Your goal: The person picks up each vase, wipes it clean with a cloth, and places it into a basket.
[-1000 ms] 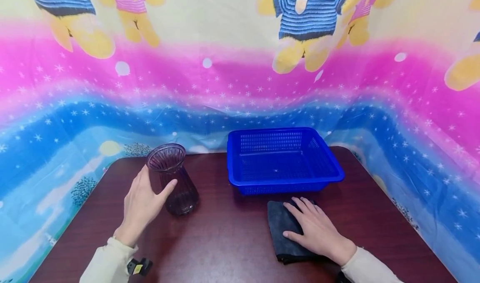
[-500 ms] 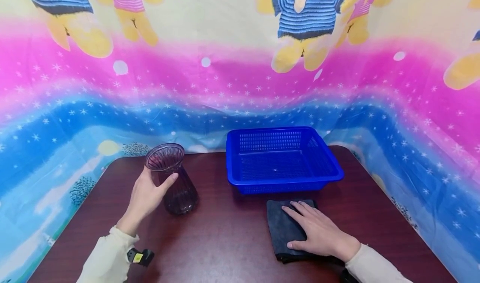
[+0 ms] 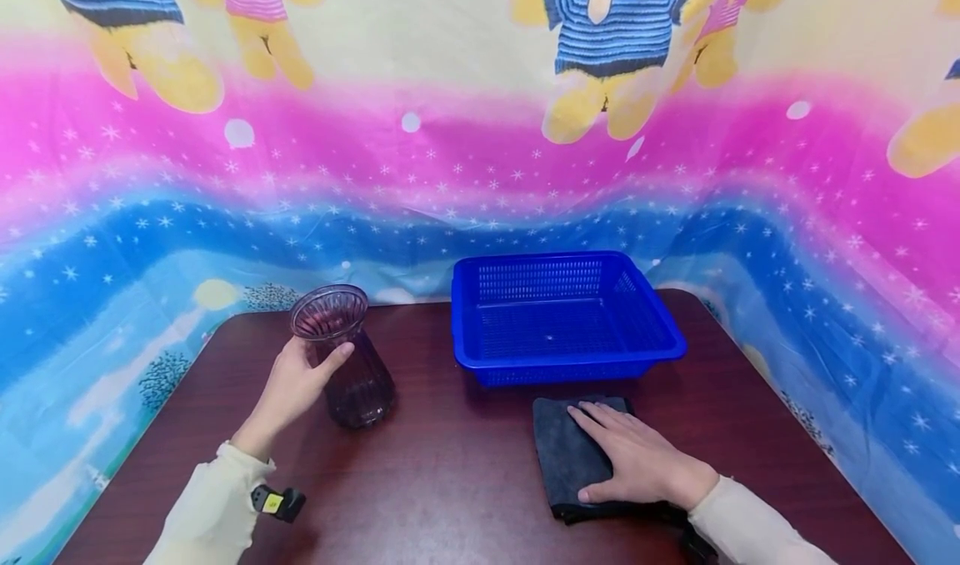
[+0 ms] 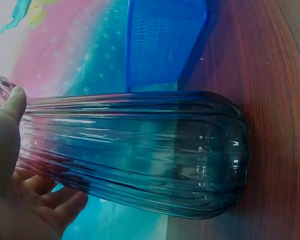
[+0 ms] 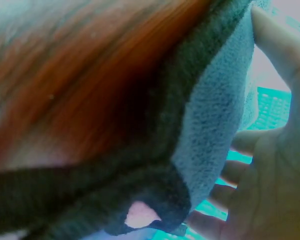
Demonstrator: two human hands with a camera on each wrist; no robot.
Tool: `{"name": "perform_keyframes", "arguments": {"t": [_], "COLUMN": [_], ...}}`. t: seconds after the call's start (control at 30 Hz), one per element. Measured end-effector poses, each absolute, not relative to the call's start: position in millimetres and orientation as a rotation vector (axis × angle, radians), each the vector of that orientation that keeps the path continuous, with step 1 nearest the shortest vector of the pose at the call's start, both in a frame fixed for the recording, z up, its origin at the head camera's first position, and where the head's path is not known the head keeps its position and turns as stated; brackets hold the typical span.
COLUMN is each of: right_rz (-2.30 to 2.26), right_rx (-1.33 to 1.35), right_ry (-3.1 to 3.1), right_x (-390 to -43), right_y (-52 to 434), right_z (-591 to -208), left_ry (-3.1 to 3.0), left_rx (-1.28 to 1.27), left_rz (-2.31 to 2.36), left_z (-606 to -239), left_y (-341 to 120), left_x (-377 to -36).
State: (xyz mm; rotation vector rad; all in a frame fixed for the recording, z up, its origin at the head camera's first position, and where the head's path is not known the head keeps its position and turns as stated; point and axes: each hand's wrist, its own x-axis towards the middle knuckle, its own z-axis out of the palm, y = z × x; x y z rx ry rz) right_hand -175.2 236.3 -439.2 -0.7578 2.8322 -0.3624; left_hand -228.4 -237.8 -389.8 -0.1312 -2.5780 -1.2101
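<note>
A ribbed, purple-tinted glass vase (image 3: 362, 382) with a flared rim stands upright on the left of the table. My left hand (image 3: 296, 382) holds it just below the rim, thumb on the near side and fingers round the far side. In the left wrist view the vase (image 4: 140, 145) lies across the picture, and the curled fingers (image 4: 65, 205) touch its neck. On the right, a folded dark grey cloth (image 3: 566, 448) lies flat. My right hand (image 3: 645, 461) rests on top of it with fingers spread. The right wrist view shows the fuzzy cloth (image 5: 215, 100) close up beside the palm.
Behind the cloth sits a blue perforated plastic basket (image 3: 570, 373), near the table's back edge, with nothing inside it. The brown wooden table (image 3: 442, 482) is backed by a printed curtain (image 3: 420, 165) on its far side and both flanks.
My left thumb has shifted up a little along the vase neck. The right hand has slid slightly right and nearer on the cloth. Vase, cloth and basket stay in place.
</note>
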Motion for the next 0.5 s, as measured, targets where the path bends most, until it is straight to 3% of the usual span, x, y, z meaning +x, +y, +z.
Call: {"name": "perform_keyframes", "arguments": {"t": [0.5], "right_rz": [-0.317], "right_rx": [-0.696], "right_ry": [2.909], "right_x": [-176.0], "right_y": [229.5], "right_z": [-443.6], "left_ry": [-2.604], "left_rx": [-0.133], "left_rz": [-1.164], "left_z": [-391.9], "left_y": [-239.7], "left_x": [-229.3]}}
